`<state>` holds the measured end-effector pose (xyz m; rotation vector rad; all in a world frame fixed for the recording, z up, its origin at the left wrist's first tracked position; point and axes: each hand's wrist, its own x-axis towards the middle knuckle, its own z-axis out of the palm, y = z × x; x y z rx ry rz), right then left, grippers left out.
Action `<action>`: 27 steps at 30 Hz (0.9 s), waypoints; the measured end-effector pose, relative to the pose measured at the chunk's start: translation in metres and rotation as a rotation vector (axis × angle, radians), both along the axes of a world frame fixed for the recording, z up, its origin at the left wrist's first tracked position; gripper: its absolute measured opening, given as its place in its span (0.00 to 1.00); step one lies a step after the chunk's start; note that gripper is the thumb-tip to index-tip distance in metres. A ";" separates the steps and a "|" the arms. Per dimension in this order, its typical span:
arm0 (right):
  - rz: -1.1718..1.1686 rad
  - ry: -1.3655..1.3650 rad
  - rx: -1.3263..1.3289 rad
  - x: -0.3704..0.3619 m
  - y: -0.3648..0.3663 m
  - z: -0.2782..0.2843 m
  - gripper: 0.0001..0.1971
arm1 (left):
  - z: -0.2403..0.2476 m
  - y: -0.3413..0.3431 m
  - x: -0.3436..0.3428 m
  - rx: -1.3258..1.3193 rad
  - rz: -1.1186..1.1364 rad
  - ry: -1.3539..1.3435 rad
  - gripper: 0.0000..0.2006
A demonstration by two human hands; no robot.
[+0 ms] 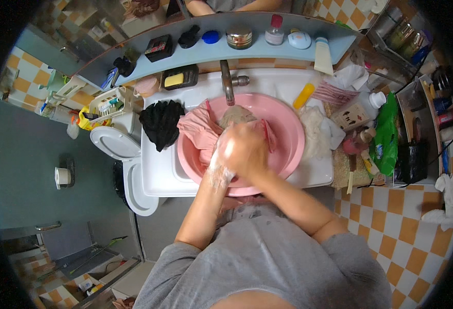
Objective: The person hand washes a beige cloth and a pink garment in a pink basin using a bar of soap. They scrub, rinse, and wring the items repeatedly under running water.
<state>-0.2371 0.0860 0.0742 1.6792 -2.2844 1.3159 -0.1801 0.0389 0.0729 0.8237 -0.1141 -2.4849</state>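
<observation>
In the head view, the pink basin (298, 141) sits in the white sink (159, 177), and both hands are together over its near half. The left hand (225, 148) is coated in white suds that run down past the wrist. The right hand (248, 150) presses against it, blurred; whether either one's fingers pinch anything, I cannot tell. The pink cloth (200, 127) lies at the basin's left side, partly in it and draped over the rim, beside the hands. The greyish cloth (235, 114) is inside the basin toward its far side, below the faucet (226, 82), whose spout reaches over the basin's far rim. Left of the basin lies a black cloth (160, 123); beyond that side, yellow soap (174, 80) rests in a dark dish (190, 77). Right of the basin are a yellow bottle (304, 96), a large white bottle (357, 112) and a green bag (387, 136).
</observation>
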 end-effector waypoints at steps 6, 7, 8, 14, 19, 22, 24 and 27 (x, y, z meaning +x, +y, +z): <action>-0.002 -1.155 -0.086 -0.041 -0.002 0.000 0.06 | -0.011 -0.012 0.007 -0.174 0.182 -0.010 0.18; 0.002 -1.035 -0.112 -0.019 0.000 0.005 0.04 | -0.041 -0.023 0.013 -0.276 0.169 0.113 0.20; 0.123 -0.600 -0.181 0.001 0.007 0.001 0.04 | -0.053 -0.024 0.009 -0.259 0.134 0.247 0.19; -0.019 -0.064 0.229 -0.006 -0.006 -0.006 0.09 | -0.003 0.010 -0.007 -0.263 0.047 -0.067 0.21; 0.174 0.030 -0.005 0.023 0.011 0.017 0.08 | -0.012 0.011 -0.003 -0.319 0.101 0.084 0.17; 0.048 0.022 0.048 -0.004 -0.006 0.005 0.08 | -0.015 0.003 -0.004 -0.330 0.040 -0.045 0.17; -0.206 -0.186 0.228 -0.034 -0.032 0.005 0.11 | -0.023 0.004 -0.004 -0.121 0.003 -0.054 0.13; 0.025 0.013 0.041 0.012 -0.004 -0.010 0.11 | -0.035 -0.010 0.003 -0.169 -0.010 0.077 0.14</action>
